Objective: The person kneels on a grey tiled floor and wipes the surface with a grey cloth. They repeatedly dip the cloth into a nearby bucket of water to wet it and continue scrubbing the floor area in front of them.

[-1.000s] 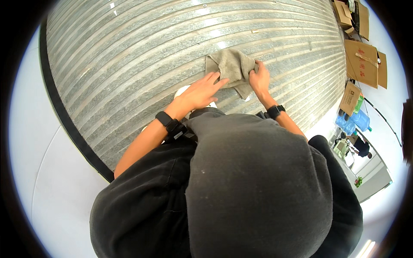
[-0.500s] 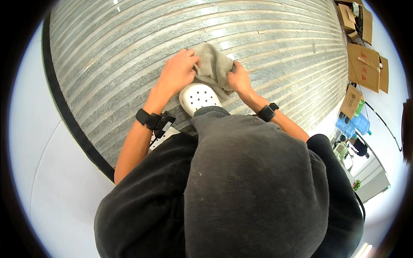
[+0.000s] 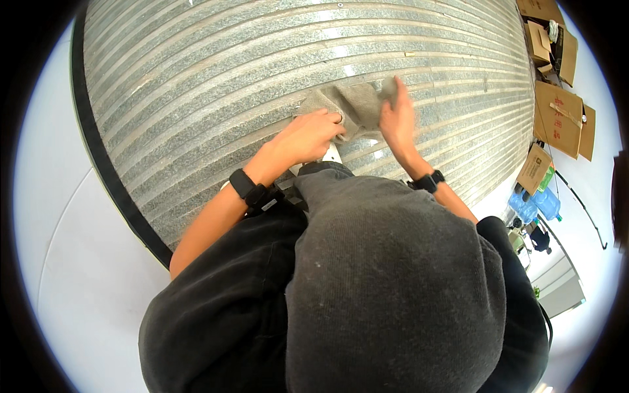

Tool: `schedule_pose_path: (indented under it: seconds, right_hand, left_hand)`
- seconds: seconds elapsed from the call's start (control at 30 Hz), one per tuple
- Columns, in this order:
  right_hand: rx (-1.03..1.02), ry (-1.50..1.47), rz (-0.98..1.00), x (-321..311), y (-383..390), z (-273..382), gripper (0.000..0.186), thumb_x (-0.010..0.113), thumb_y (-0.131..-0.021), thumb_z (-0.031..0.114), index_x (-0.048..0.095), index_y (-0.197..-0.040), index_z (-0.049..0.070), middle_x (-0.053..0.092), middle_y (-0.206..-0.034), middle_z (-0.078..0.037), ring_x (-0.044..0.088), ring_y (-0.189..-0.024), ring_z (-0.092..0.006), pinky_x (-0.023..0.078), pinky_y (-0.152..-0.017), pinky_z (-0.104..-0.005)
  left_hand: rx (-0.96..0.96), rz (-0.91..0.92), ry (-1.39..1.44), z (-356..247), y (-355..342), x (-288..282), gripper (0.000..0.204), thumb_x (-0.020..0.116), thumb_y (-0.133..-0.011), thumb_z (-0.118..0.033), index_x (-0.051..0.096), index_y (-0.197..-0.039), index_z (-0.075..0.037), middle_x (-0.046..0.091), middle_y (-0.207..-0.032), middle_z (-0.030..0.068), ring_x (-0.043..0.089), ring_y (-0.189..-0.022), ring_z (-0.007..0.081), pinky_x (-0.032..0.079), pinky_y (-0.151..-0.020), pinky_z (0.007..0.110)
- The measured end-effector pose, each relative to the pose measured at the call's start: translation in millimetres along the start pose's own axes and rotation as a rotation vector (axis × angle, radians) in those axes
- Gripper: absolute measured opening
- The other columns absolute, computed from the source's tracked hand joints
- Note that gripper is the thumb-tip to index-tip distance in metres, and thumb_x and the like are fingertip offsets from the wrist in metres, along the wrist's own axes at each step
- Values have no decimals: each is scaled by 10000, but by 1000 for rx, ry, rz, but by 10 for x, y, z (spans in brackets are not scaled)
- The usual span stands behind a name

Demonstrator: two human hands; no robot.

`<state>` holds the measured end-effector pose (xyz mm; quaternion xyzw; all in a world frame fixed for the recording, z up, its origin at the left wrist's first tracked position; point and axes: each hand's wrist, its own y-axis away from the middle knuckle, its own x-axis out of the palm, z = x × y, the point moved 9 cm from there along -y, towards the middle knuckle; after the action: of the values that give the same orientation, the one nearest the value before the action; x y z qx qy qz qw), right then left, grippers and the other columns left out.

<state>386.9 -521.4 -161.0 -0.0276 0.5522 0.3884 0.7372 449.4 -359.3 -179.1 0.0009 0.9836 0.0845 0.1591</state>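
A grey-beige cloth is bunched and folded just above the ribbed metal floor, stretched between my hands. My left hand has its fingers curled over the near left part of the cloth. At the cloth's right end, my right hand grips the edge and is slightly blurred. Part of a white clog shows below the cloth; my left hand and the dark trouser leg hide most of it.
The ribbed metal floor ends on the left at a black strip beside a white wall. Cardboard boxes and blue water jugs stand along the right side.
My left hand has moved right and nearer, across the clog, covering most of it. My right hand has shifted right with its end of the cloth, and the cloth is spread wider.
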Motion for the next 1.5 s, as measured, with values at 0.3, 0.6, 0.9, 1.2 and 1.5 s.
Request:
schedule_pose_path:
  seconds: [0.3,0.6,0.9,1.2,1.5]
  right_hand:
    - [3,108,128,934,147,325,617,514,-822,76,384,-1405,-81,560,-1175,-413,540,-1113,-522,407,-996,-525]
    - [115,-468,508,511,22,412,556,623,-821,32,518,-1368,36,651,-1158,-191,630,-1038,-221,496,-880,-329]
    - [52,-29,26,289,-519,201,605,540,-845,59,363,-1412,-57,573,-1177,-379,610,-1082,-440,478,-931,-472]
    - [-151,-204,264,1204,-132,1150,569,512,-799,6,420,-1358,-44,623,-1041,-330,568,-1063,-453,468,-919,-496]
    - [-156,-432,270,700,-192,954,475,519,-841,10,543,-1312,70,652,-1151,-212,634,-1024,-287,515,-874,-383]
  left_hand:
    - [-199,-188,-84,339,214,-540,259,528,-762,-38,670,-977,-70,618,-927,87,585,-951,296,483,-771,422]
    - [-100,-304,70,-124,212,-770,261,527,-761,-23,645,-990,-65,598,-924,92,596,-859,302,477,-707,411]
    - [-96,-204,-8,163,118,-318,325,505,-788,18,619,-1079,-72,584,-1019,68,587,-943,276,477,-753,406]
    - [-235,-661,-59,468,732,-1040,162,511,-743,19,601,-876,0,597,-790,108,581,-692,291,465,-635,380]
    - [18,-755,-23,-112,805,-1016,155,523,-699,16,617,-813,-31,548,-759,94,568,-651,260,455,-586,350]
